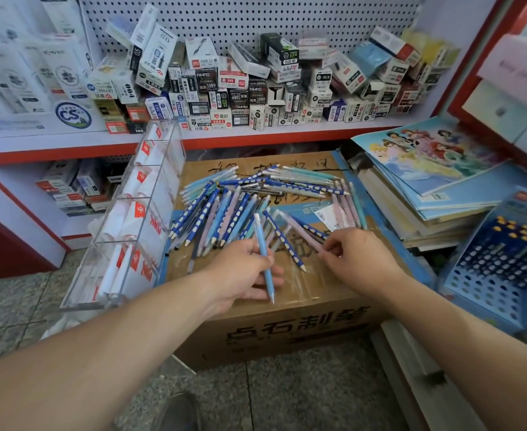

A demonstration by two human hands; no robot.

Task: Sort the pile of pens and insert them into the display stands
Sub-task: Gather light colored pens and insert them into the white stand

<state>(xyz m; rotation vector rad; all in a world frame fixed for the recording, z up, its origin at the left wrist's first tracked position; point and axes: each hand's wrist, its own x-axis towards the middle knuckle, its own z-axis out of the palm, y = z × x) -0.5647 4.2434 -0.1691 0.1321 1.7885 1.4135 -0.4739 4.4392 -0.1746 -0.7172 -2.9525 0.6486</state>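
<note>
A pile of pens [240, 206] in dark blue, light blue, pink and teal lies spread on top of a cardboard box [287, 331]. My left hand [240, 275] grips a light blue pen [263, 256] that stands up from the fingers, tip toward me. My right hand [358, 253] pinches the near end of a pink pen [302, 231] at the pile's right edge. A clear acrylic display stand [128, 219] with several compartments leans at the left of the box. A blue display stand with round holes [498, 269] sits at the right, some holes filled.
A red-edged shelf [256, 138] behind the box carries stacked pen boxes against a pegboard. A stack of notebooks and colouring books [427, 188] lies right of the box. Tiled floor [287, 399] is below, with a shoe tip near the bottom edge.
</note>
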